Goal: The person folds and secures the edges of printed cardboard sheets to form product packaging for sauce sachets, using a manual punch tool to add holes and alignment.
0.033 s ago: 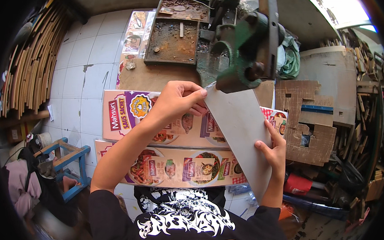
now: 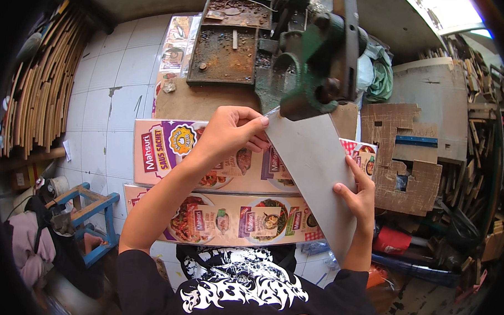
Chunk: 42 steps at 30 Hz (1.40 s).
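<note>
Grey panel [image 2: 313, 165] slants over printed panels [image 2: 233, 218], top end beneath green machine [image 2: 307, 98]. Left hand [image 2: 239, 132]: thumb and fingertip pinched together on top-left corner, likely for fine placing. Right hand [image 2: 357, 192]: half-curled round right edge (thumb over face), seemingly supporting length.

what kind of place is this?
Probably a small workshop: there's a heavy green machine at the bench, a grimy tray scattered with small loose bits, and long thin boards or strips stacked upright along the left side.
</note>
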{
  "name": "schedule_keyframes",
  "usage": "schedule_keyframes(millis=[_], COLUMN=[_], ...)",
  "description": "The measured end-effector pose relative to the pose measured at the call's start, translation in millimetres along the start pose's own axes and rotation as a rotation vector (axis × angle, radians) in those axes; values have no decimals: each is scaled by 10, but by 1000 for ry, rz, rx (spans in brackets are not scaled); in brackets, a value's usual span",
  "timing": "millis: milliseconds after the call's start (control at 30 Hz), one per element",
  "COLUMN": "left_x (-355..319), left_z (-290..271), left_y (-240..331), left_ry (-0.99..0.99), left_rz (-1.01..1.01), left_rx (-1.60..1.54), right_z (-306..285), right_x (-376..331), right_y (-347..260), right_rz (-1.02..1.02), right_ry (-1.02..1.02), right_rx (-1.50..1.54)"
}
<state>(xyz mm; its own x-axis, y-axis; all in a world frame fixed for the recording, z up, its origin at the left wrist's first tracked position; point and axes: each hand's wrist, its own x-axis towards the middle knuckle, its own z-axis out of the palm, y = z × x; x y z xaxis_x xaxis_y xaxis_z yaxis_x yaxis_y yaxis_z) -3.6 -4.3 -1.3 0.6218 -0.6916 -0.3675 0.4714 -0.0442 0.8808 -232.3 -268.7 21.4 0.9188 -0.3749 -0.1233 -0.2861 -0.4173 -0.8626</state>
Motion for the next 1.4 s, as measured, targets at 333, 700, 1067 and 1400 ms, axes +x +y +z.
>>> schedule_keyframes(millis=[333, 700, 1067, 1400], left_x=[-7, -5, 7, 10], left_z=[-26, -50, -73, -104], left_y=[4, -15, -25, -34], left_ry=[50, 21, -12, -34], left_rz=[-25, -28, -8, 7], left_rx=[-43, -60, -96, -151], right_z=[-1, 5, 23, 27], right_x=[2, -11, -1, -8], right_y=[-135, -73, -18, 23], right_rz=[2, -59, -76, -83], right_ry=[15, 17, 43, 66], right_rx=[-29, -43, -8, -37])
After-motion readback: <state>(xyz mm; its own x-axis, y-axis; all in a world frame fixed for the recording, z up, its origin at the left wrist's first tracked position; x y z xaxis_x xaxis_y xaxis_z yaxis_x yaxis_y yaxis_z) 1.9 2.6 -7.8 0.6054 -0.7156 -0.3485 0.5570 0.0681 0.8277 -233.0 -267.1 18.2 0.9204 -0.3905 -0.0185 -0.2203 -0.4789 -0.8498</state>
